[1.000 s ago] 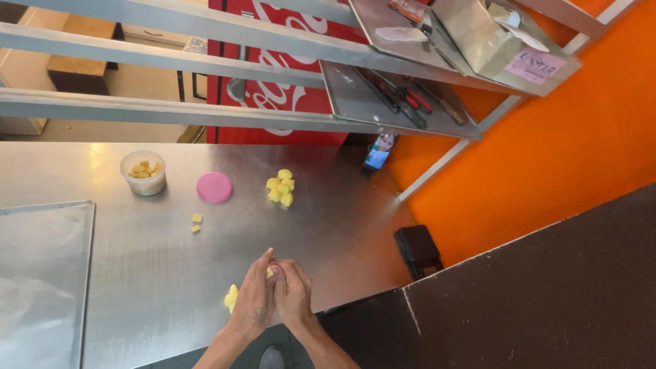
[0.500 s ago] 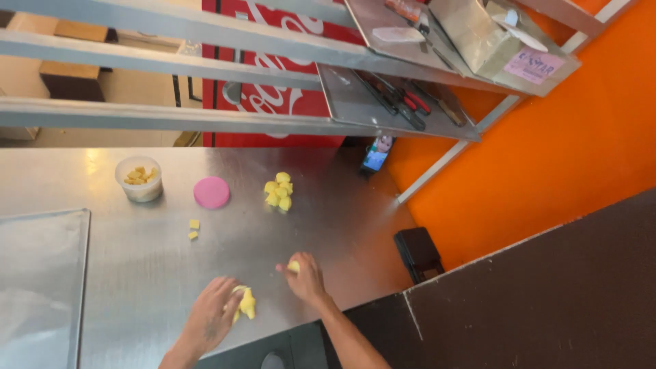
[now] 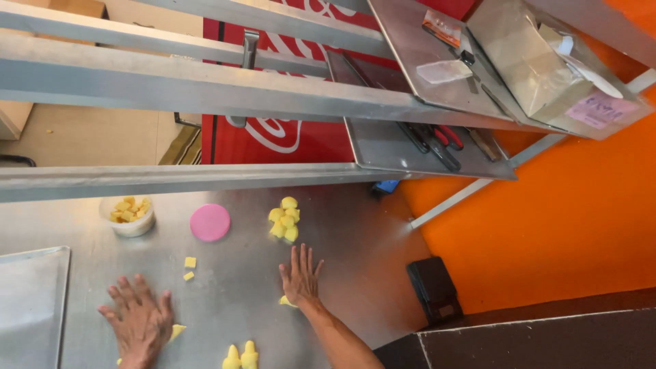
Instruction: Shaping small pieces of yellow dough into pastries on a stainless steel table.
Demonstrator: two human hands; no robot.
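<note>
My left hand (image 3: 139, 320) lies flat, palm down, on a piece of yellow dough (image 3: 176, 332) on the steel table (image 3: 232, 287). In the same way my right hand (image 3: 299, 275) presses flat on another yellow dough piece (image 3: 285, 301), fingers spread. Two shaped yellow dough pieces (image 3: 240, 357) sit at the near edge between my hands. A pile of yellow dough balls (image 3: 285, 219) lies just beyond my right hand. Two small yellow cubes (image 3: 189, 267) lie between the hands, farther back.
A round pink lid (image 3: 210, 222) and a small tub of yellow cubes (image 3: 128, 214) stand at the back. A metal tray (image 3: 31, 301) lies at the left. Steel shelf rails (image 3: 191, 89) run overhead, carrying trays with tools. An orange wall (image 3: 567, 219) and a black box (image 3: 435, 290) are on the right.
My hands were together at the near edge a second ago; they have parted, and each now presses flat on its own dough piece. The camera view has shifted closer.
</note>
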